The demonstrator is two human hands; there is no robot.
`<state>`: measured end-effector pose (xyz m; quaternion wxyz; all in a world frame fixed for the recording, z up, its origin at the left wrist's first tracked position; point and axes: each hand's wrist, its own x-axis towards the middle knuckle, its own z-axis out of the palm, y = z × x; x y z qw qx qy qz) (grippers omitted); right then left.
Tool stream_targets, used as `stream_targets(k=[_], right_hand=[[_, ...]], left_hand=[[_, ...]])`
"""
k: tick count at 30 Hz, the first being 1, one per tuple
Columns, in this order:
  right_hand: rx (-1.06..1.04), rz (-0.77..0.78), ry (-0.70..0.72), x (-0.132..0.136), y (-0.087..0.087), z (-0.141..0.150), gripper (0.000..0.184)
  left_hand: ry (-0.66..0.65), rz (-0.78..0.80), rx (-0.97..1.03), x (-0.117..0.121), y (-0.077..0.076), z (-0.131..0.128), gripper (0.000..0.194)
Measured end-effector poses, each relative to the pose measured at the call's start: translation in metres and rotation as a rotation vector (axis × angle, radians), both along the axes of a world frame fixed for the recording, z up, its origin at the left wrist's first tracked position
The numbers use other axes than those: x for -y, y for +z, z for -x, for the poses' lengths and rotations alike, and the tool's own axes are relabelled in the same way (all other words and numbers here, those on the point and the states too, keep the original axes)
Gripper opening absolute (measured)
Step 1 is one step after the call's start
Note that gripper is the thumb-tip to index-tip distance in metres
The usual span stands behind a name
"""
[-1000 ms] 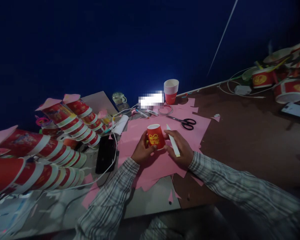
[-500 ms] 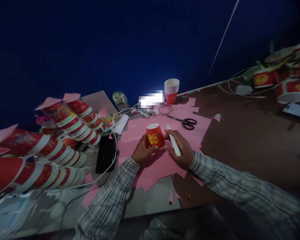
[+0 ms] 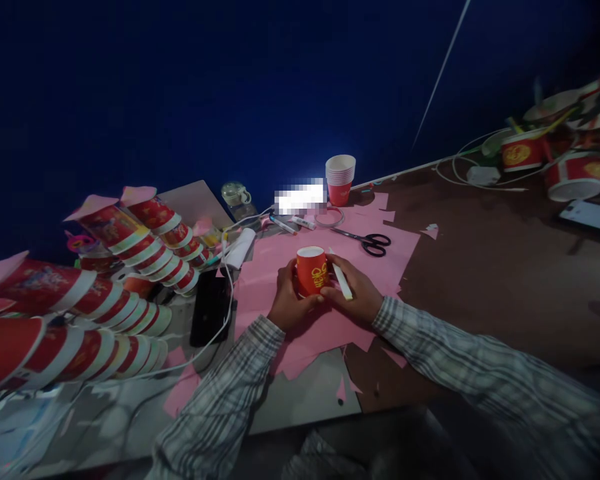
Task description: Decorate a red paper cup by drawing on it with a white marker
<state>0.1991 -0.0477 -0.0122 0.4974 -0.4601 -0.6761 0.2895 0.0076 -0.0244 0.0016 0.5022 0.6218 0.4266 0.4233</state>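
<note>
A red paper cup (image 3: 309, 273) with yellow lettering and a white rim stands upright between my two hands, over pink paper sheets (image 3: 270, 267). My left hand (image 3: 293, 300) is wrapped round its left side, the thumb along the lower front. My right hand (image 3: 355, 290) grips a long white pen-like stick (image 3: 342, 281), whose exact kind I cannot make out. Its fingertips also touch the cup's right side. Beyond the hands lie black-handled scissors (image 3: 373, 243) on the pink paper.
A nest of red paper cups (image 3: 340, 181) stands at the back, near markers (image 3: 283, 225) and a tape ring. At left are stacked cup towers (image 3: 145, 247), a black phone (image 3: 210, 308) and a white cable. More cups (image 3: 575, 177) and another phone (image 3: 593, 219) lie far right.
The cup has turned so its yellow lettering sits further right. My right hand has closed in against the cup, carrying the white stick slightly left.
</note>
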Motion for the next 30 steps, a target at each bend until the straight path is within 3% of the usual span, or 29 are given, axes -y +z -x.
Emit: stream_targets(k=[3,11,15,19,24,27,30], right_hand=[[-0.066,0.036,-0.013,-0.002,-0.002,-0.001,0.066],[-0.562,0.292,0.08,-0.011,0.008,-0.006,0.056],[-0.687,0.347,0.151,-0.011,0.011,-0.005,0.057],[-0.581,0.271,0.143,-0.012,0.008,-0.007,0.053],[-0.332,0.087,0.068,-0.009,0.005,-0.01,0.053],[-0.287,0.062,0.09,-0.005,0.005,-0.008,0.059],[-0.286,0.069,0.099,-0.004,0.004,-0.005,0.063]], left_hand=[[-0.021,-0.068,-0.08,0.003,0.0,0.001,0.094],[-0.234,0.039,0.177,0.003,0.01,0.003,0.097],[-0.301,0.061,0.251,0.003,0.017,-0.001,0.089],[-0.289,0.065,0.257,0.002,0.014,-0.003,0.089],[-0.093,0.039,0.232,0.003,0.002,-0.003,0.102],[-0.029,0.036,0.193,0.004,-0.002,-0.003,0.108],[-0.049,0.059,0.196,0.004,-0.002,-0.004,0.108]])
